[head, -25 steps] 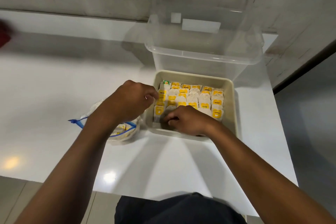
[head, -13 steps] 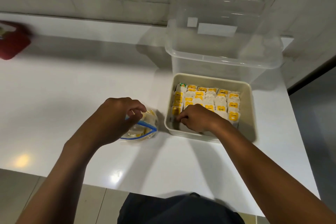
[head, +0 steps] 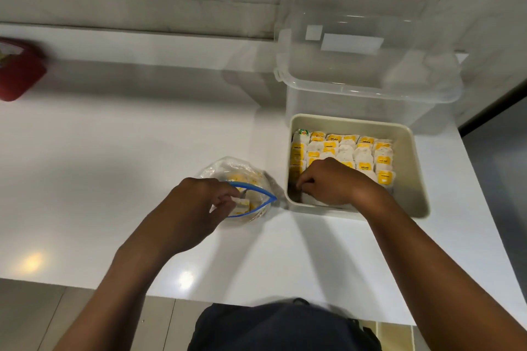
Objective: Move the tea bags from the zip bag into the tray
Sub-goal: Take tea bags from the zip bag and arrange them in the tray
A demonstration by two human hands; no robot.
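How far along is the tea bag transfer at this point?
Mostly done: rows of tea bags fill the tray. In hand: the left hand pinches one at the zip bag mouth; the right hand tidies the tray's near row. Left: a few bags inside.

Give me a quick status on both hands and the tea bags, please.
Left hand pinching a tea bag in the zip bag. Right hand curled in the tray, on the tea bag rows. Nothing blocking.
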